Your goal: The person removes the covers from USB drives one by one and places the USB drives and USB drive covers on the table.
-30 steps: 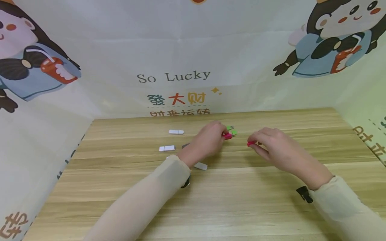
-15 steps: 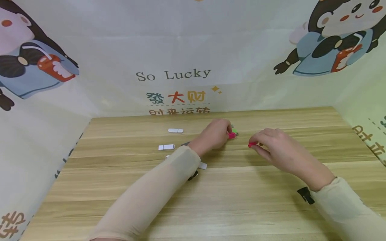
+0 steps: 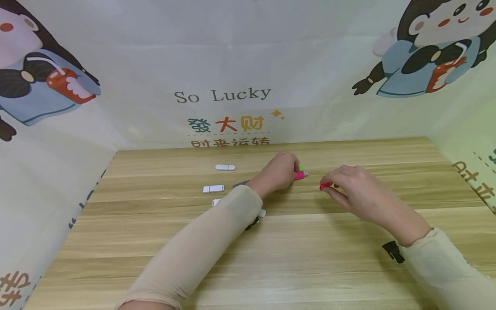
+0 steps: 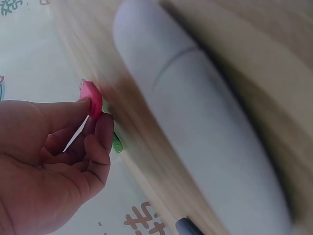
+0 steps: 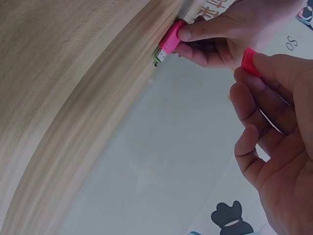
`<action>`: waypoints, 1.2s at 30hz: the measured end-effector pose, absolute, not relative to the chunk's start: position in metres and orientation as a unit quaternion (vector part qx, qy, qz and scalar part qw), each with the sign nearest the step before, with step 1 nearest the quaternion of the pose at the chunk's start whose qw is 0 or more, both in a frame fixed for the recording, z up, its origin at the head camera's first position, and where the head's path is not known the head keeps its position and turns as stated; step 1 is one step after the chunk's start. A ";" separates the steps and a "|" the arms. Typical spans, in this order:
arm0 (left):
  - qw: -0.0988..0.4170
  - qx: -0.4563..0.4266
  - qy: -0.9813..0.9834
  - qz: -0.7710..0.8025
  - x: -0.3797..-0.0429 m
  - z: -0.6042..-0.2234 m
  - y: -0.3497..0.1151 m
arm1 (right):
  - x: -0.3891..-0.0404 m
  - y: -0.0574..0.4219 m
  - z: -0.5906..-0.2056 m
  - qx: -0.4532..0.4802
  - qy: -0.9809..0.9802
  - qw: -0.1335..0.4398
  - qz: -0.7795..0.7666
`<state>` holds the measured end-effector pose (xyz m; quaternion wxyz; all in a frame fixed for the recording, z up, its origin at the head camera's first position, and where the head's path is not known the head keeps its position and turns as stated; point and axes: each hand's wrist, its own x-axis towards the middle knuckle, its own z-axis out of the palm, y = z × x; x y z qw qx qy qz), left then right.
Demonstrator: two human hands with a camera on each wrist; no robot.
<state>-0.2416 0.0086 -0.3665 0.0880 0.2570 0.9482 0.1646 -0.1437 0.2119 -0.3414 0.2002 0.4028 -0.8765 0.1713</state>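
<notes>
Between thumb and fingers, my left hand (image 3: pixel 277 172) pinches a pink USB flash drive (image 3: pixel 300 175), its metal connector bare and pointing right. In the right wrist view the drive (image 5: pixel 171 38) is close over the table. My right hand (image 3: pixel 356 191), a little to the right, pinches a small pink cap (image 5: pixel 249 62) between thumb and index finger, apart from the drive. A green USB drive (image 3: pixel 301 167) lies just behind the pink one, mostly hidden by my left hand; part of the green drive (image 4: pixel 117 143) also shows in the left wrist view.
On the wooden table (image 3: pixel 329 262), a rounded white USB drive (image 3: pixel 225 167) and a rectangular white one (image 3: pixel 213 188) lie to the left. A dark grey drive (image 3: pixel 240 184) and more white ones are partly hidden under my left arm. A printed cloth (image 3: pixel 310 86) stands behind.
My left hand has moved slightly to the right with the pink USB flash drive, covering more of the green one. My right hand holds the cap almost still.
</notes>
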 end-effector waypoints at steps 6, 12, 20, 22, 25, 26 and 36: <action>0.099 0.248 0.950 0.164 -0.240 -0.365 0.010 | -0.144 0.211 -0.341 0.404 -0.877 0.198 0.171; 0.099 0.249 0.949 0.165 -0.241 -0.367 0.009 | -0.145 0.210 -0.340 0.398 -0.880 0.195 0.169; 0.095 0.252 0.949 0.164 -0.241 -0.363 0.005 | -0.150 0.209 -0.341 0.395 -0.884 0.183 0.168; 0.094 0.246 0.950 0.170 -0.238 -0.360 0.004 | -0.152 0.209 -0.342 0.395 -0.885 0.183 0.166; 0.091 0.238 0.950 0.182 -0.235 -0.356 0.001 | -0.155 0.209 -0.342 0.397 -0.884 0.183 0.164; 0.090 0.236 0.950 0.186 -0.233 -0.355 0.000 | -0.156 0.209 -0.343 0.398 -0.884 0.182 0.162; 0.060 0.232 0.945 0.222 -0.218 -0.345 -0.020 | -0.168 0.208 -0.346 0.385 -0.896 0.149 0.165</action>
